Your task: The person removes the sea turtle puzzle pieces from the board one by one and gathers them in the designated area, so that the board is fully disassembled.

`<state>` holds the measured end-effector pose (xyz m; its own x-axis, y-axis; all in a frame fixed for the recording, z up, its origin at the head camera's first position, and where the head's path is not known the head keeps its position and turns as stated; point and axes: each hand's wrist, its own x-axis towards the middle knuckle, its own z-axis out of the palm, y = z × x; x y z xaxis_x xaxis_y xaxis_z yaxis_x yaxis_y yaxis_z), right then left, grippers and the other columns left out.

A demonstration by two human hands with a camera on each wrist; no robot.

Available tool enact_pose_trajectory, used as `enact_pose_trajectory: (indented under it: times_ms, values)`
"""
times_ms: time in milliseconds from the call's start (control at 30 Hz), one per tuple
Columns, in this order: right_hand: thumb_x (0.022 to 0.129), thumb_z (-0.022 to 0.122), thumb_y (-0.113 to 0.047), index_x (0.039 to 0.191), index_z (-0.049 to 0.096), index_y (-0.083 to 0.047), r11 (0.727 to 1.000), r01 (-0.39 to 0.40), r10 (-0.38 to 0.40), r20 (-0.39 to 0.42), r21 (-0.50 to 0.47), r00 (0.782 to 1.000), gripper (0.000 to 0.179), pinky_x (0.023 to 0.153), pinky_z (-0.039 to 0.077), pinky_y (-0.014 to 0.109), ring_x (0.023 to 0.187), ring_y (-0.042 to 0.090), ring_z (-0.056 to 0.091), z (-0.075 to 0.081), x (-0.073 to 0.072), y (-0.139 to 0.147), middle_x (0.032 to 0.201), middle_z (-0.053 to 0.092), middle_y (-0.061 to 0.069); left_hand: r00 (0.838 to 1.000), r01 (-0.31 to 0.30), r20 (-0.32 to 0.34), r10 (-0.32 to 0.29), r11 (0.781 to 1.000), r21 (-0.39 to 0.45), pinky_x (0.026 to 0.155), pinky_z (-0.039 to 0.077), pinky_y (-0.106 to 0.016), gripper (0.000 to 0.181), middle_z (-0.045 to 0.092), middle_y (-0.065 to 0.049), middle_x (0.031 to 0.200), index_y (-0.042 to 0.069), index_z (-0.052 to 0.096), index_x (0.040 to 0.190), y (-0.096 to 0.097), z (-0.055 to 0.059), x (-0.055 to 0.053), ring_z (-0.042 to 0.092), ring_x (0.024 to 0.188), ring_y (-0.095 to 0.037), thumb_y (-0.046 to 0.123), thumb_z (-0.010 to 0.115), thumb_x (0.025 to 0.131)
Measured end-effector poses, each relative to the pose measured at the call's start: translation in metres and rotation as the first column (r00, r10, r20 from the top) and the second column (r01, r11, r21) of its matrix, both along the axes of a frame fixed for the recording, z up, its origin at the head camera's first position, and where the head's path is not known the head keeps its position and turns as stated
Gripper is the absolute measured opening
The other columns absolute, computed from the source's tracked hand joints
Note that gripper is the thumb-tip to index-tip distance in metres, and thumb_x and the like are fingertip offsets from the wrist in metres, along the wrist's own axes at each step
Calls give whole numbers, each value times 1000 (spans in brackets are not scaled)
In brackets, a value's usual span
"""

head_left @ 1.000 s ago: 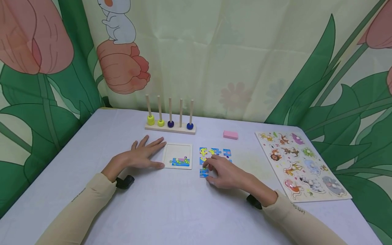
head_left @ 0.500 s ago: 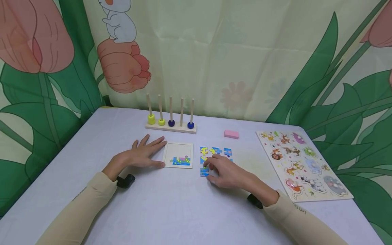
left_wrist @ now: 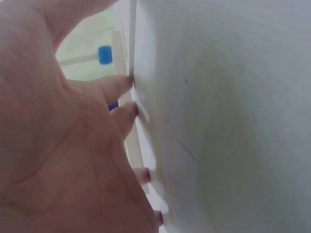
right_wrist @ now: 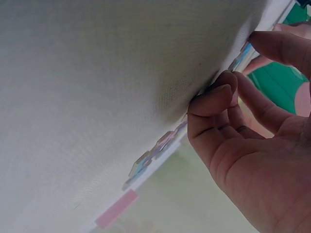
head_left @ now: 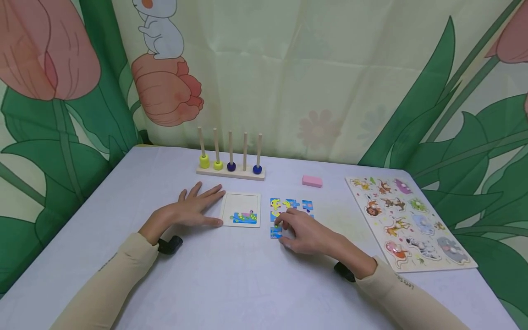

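My left hand lies spread on the table, with index fingertip and thumb tip against the left edge of a square white puzzle frame. Some joined blue and green pieces fill the frame's lower part. To the right, my right hand is low over loose puzzle pieces, its fingers curled. Its thumb and index finger pinch a blue puzzle piece at the near left by opposite edges; in the right wrist view the blue piece shows between those fingertips. The hand covers some other pieces.
Behind the frame stands a wooden peg rack with yellow and dark blue beads. A pink block lies behind the loose pieces. An animal puzzle board lies at the right, and a printed curtain hangs behind the table.
Both hands and the puzzle pieces hold almost the same places; only the head view has shifted slightly.
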<state>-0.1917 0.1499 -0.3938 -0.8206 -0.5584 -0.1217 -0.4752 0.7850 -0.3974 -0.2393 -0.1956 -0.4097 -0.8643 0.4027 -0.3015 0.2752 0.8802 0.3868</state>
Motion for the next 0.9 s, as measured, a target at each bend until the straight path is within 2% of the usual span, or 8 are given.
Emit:
enact_pose_trajectory:
  times_ms: [200,400,633,733,900]
  values:
    - [92,81,-24,128,70,-15,1000,14,-14,-6,-2,1000,39,79,49,28,93,12,54,2,2,1,105,65,-4,1000,5,4,-5,1000,2,121,-6,-85,100,8,-5,182,22,21,171,3,3,1,-10,162,-57,66,66,93]
    - [92,80,-21,123,72,-14,997,-4,0,-43,-77,999,33,75,49,25,87,11,54,5,1,-5,104,68,-3,1000,3,-3,-3,1000,-10,120,-6,-86,100,9,-5,182,22,21,171,3,3,0,-10,162,-57,66,66,93]
    - [97,75,-15,126,71,-10,989,-62,54,-62,-133,997,29,82,54,27,92,13,60,5,-6,-26,112,71,0,1000,9,-4,-9,1000,6,119,-6,-86,101,9,-7,182,21,21,171,2,3,2,-10,162,-58,68,65,93]
    - [99,72,-12,127,72,-9,986,-83,74,-69,-143,995,29,81,53,27,90,15,59,6,-12,-38,114,71,3,1000,11,-8,-11,1000,14,118,-6,-87,102,10,-8,181,21,22,171,0,2,1,-10,161,-60,69,66,92]
    - [100,71,-11,127,72,-9,986,-91,87,-31,-140,996,27,82,54,28,90,17,60,9,-20,-62,116,71,5,1000,7,-19,-6,1000,7,120,-7,-86,102,8,-5,182,23,21,171,-4,-4,-2,-10,162,-58,69,66,91]
